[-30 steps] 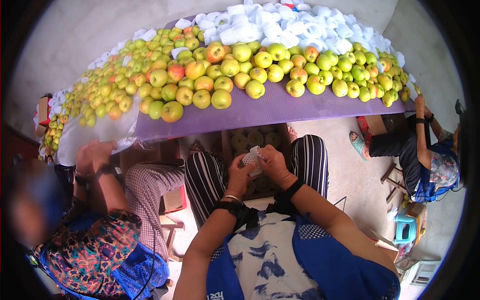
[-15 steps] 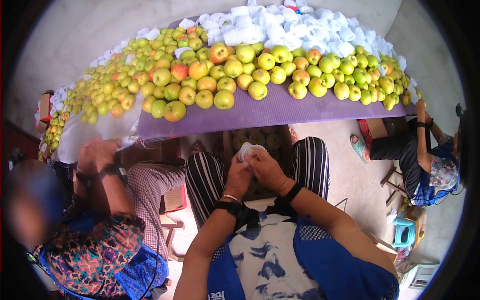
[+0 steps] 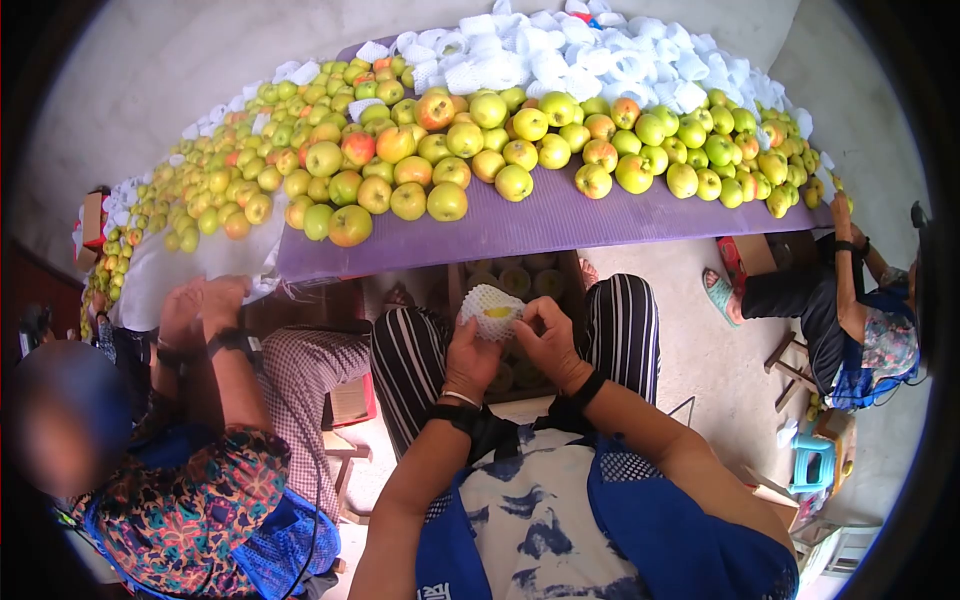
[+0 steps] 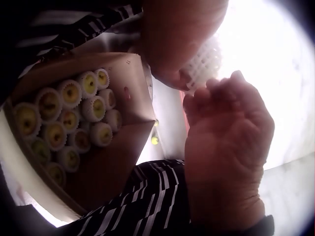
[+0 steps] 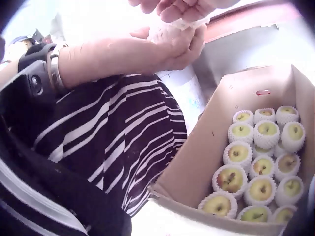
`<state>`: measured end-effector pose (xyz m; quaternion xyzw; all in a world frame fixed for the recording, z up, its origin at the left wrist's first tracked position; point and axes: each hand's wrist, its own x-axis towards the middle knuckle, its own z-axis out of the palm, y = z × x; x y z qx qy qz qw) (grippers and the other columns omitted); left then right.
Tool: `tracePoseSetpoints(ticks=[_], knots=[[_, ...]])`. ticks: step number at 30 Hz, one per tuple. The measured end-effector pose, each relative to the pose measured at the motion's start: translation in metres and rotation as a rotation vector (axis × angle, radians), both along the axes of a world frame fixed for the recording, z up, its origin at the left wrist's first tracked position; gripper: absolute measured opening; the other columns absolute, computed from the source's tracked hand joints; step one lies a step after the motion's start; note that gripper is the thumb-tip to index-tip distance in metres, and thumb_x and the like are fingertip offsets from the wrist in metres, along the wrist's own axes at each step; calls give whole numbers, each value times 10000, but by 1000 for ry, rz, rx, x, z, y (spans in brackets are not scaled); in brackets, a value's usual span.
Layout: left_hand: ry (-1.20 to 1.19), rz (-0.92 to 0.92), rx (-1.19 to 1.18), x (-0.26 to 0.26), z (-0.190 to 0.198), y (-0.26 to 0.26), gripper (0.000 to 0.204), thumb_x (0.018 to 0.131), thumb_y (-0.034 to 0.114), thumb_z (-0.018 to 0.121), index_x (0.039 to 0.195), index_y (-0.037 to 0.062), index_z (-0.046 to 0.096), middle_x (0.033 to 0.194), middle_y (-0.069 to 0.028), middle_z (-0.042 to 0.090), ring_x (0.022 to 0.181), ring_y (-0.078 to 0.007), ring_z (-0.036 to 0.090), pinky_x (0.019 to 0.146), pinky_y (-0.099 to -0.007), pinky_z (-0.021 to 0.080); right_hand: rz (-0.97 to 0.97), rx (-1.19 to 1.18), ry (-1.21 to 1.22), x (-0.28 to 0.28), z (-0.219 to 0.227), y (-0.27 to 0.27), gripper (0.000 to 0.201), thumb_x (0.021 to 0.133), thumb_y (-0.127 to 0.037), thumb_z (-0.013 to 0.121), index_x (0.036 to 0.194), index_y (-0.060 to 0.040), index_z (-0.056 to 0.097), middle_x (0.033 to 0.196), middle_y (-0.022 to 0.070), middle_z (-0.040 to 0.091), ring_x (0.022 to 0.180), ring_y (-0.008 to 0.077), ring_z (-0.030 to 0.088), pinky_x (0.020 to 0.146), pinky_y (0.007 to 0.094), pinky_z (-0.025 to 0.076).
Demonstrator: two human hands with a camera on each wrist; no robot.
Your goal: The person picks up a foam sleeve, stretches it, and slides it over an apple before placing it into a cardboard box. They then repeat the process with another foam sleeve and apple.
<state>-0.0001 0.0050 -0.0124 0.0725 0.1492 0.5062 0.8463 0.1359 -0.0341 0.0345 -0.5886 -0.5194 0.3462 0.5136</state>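
Note:
In the head view my left hand (image 3: 472, 358) cradles an apple (image 3: 497, 312) inside a white foam net (image 3: 483, 302); a yellow-green patch of fruit shows through the net's opening. My right hand (image 3: 550, 345) is at the right side of that net, thumb and curled fingers on its edge. From the right wrist, the left hand (image 5: 179, 51) cups the netted fruit from below, and fingers of the right hand (image 5: 184, 9) lie just over it. The left wrist view shows the right hand (image 4: 229, 142) with bent fingers against the foam net (image 4: 204, 64).
A cardboard box (image 5: 197, 167) holding rows of netted apples stands between striped knees. Ahead, a purple-covered table (image 3: 560, 220) bears many loose apples (image 3: 350, 225) and a heap of foam nets (image 3: 600, 60). Another person (image 3: 200, 480) sits at left, one more (image 3: 870, 340) at right.
The netted apple has turned, so its opening with bare fruit now faces up. My right hand has shifted from over the net to its right edge; the left still holds it.

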Motion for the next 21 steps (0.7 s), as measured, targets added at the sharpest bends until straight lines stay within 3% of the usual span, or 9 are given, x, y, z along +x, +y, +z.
tracePoseSetpoints(ticks=[4, 6, 10, 12, 13, 15, 16, 18, 21], knots=[[193, -11, 85, 1, 8, -5, 442, 808, 125, 517, 1224, 96, 371, 1195, -102, 452, 1104, -273, 438, 939, -444, 350, -123, 144, -148, 1, 19, 6, 236, 647, -43, 643, 864, -37, 549, 842, 104, 476, 764, 199, 510, 690, 268, 433], [248, -39, 84, 2, 10, -6, 446, 800, 98, 525, 1220, 105, 375, 1184, -101, 457, 1100, -262, 443, 926, -430, 369, -38, 322, -286, 3, 13, 12, 262, 671, -58, 629, 923, -32, 565, 896, 115, 483, 791, 213, 515, 707, 274, 435], [412, -109, 97, 2, 2, -6, 434, 797, 77, 536, 1203, 60, 384, 1140, -104, 486, 1048, -236, 487, 892, -395, 406, 45, 347, -317, 12, -8, 17, 266, 696, -31, 593, 961, -19, 573, 874, 87, 504, 766, 159, 515, 713, 245, 428], [455, -131, 80, 1, 2, -7, 420, 798, 77, 537, 1191, 39, 394, 1121, -105, 500, 1028, -226, 503, 888, -382, 410, 79, 210, -67, 17, -17, 20, 176, 758, -55, 554, 926, -13, 580, 825, 62, 553, 745, 140, 536, 719, 241, 431], [456, -160, 114, 0, 3, -7, 413, 795, 83, 544, 1179, 21, 405, 1107, -103, 512, 1020, -220, 509, 891, -373, 407, 77, 209, -66, 20, -20, 21, 176, 758, -55, 554, 926, -13, 580, 825, 62, 553, 745, 140, 536, 719, 241, 431], [459, -192, 147, -2, 6, -7, 407, 792, 90, 551, 1166, 3, 417, 1093, -102, 524, 1013, -214, 515, 895, -363, 404, 93, -121, 303, 24, -24, 21, 148, 798, -98, 521, 867, 17, 585, 748, 42, 563, 707, 125, 529, 712, 243, 428], [425, -211, 137, -2, 7, -7, 403, 789, 98, 558, 1156, -1, 427, 1093, -101, 527, 1016, -212, 514, 902, -357, 398, 92, -122, 304, 26, -27, 22, 148, 798, -98, 521, 867, 17, 585, 748, 42, 563, 707, 125, 529, 712, 243, 428], [391, -231, 125, -3, 9, -7, 399, 786, 106, 564, 1146, -5, 437, 1093, -100, 529, 1020, -210, 512, 908, -350, 392, 114, -272, 659, 27, -29, 24, 179, 821, -132, 503, 851, 25, 582, 765, 13, 566, 728, 84, 511, 690, 233, 427], [303, -235, 145, -3, 13, -7, 422, 782, 119, 572, 1159, 2, 425, 1117, -99, 517, 1040, -216, 501, 925, -358, 379, 120, -344, 704, 27, -27, 24, 190, 815, -142, 509, 888, 21, 575, 792, 23, 569, 732, 92, 516, 694, 235, 426]])
